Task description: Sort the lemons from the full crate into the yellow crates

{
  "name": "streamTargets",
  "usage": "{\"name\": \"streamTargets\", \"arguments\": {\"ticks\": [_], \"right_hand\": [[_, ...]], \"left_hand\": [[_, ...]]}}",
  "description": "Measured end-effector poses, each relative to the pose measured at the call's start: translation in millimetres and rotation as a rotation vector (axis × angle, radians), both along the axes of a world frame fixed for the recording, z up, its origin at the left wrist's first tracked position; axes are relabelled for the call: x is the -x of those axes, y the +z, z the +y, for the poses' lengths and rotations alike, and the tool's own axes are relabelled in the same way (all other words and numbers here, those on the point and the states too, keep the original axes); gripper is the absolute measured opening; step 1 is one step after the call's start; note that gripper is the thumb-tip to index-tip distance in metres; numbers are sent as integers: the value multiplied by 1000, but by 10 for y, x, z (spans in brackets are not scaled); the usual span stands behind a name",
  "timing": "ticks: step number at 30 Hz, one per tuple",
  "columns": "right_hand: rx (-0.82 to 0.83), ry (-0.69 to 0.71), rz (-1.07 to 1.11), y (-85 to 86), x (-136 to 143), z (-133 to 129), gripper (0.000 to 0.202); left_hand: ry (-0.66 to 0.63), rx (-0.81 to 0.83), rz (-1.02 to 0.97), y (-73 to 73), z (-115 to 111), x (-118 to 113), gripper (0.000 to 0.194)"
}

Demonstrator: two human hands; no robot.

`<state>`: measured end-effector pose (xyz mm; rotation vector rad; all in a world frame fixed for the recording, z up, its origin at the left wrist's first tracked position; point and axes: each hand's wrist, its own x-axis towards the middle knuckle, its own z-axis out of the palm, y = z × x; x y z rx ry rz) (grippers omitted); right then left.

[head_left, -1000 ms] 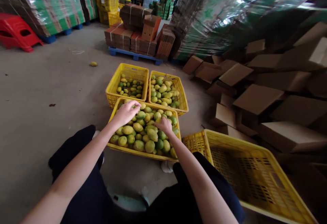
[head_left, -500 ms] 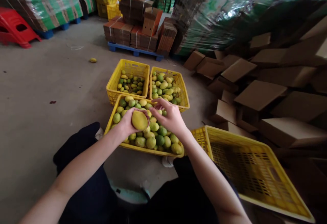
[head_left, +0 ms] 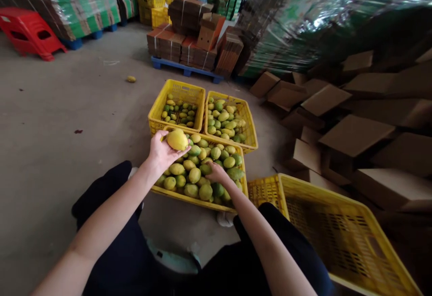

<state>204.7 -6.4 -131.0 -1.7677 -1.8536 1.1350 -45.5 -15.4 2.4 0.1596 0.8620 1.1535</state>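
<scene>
My left hand (head_left: 162, 150) holds a yellow lemon (head_left: 177, 140) above the left side of the near yellow crate (head_left: 199, 202). Its thumb and fingers cup the fruit from the side and below. Down in that crate, my right hand (head_left: 218, 174) has its fingers closed at a greenish lemon (head_left: 204, 169); the fingertips are partly hidden among the fruit. Yellow and green lemons fill the near crate around it.
Behind stand two more yellow crates, the left one (head_left: 153, 118) with fewer lemons than the right one (head_left: 253, 134). A yellow crate (head_left: 337, 224) is at my right, beside cardboard boxes (head_left: 357, 134). One lemon (head_left: 131, 79) lies on the floor. A red stool (head_left: 32, 33) stands far left.
My left hand has moved up and left with its lemon, which is turned differently. My right hand has left it and gone down into the near crate. The view has shifted slightly left.
</scene>
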Motion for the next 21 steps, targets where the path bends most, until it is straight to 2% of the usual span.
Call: {"name": "streamTargets", "arguments": {"ticks": [3,4,7,9,12,14,18,21], "right_hand": [[-6,-16,17,89,5,40,29],[-8,-66,76,138,7,42,27],[3,-315,401,344,1,-12,23],[7,-409,608,528,-6,-91,28],[-35,-368,831,805,28,-236,41],[-76,-367,964,920,96,-320,46],[-117,-405,1106,947,249,-405,50],[-216,-412,1116,940,261,-410,52]], "left_hand": [[35,27,-110,50,-1,-7,37],[35,32,-128,69,1,-14,37],[-6,58,-139,108,8,-57,33],[-56,65,-132,98,13,-112,33],[-120,67,-104,32,23,-235,44],[-137,62,-76,-24,28,-329,47],[-98,17,-55,-96,20,-503,35],[-113,-91,-59,-135,-8,-607,29]]}}
